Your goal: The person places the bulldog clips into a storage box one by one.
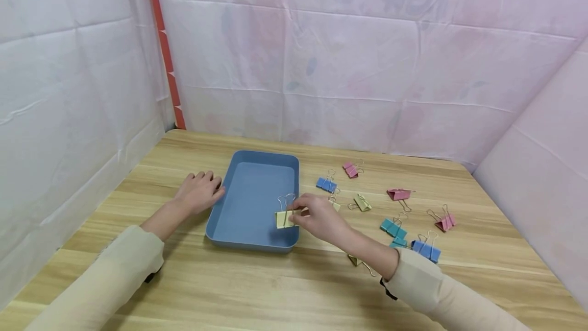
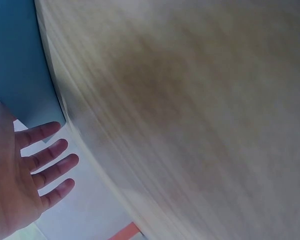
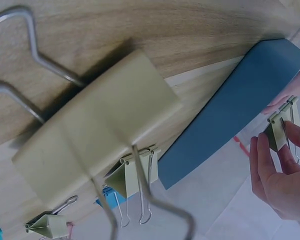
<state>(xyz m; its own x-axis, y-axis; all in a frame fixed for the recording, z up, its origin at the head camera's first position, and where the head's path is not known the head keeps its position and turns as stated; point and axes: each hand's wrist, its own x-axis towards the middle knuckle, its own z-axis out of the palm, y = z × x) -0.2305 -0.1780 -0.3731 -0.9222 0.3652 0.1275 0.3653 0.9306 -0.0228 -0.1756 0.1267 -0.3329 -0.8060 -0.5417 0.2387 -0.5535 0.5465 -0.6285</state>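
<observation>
One-handed, pinching a pale-yellow binder clip (image 1: 282,220) by its right end between thumb and fingers of the right hand (image 1: 320,216), holding it above the near right corner of the blue rectangular tray (image 1: 259,183), by the right rim; resting the left hand (image 1: 198,194), fingers parted and gripping nothing, at the tray's left edge. Probably risking most at that near right corner: holding the clip so close to the rim, possibly snagging a wire handle or knocking against the wall, then spilling onto the worktop (image 1: 206,290) if letting go too far right. Perhaps also inviting a twist or slip by pinching only one end. Seemingly touching the left edge with the thumb, leaving the pressure impossible to tell; if pushing hard there, likely sliding the tray towards the worktop's right edge and into the blue binder clip (image 1: 326,184) near the tray's right rim. Reaching the right forearm (image 1: 369,250) across a dull-yellow binder clip (image 1: 352,260) towards the worktop's near edge, perhaps brushing it, or catching the teal binder clips (image 1: 393,228) with the right cuff (image 1: 415,280), if pulling back low.
</observation>
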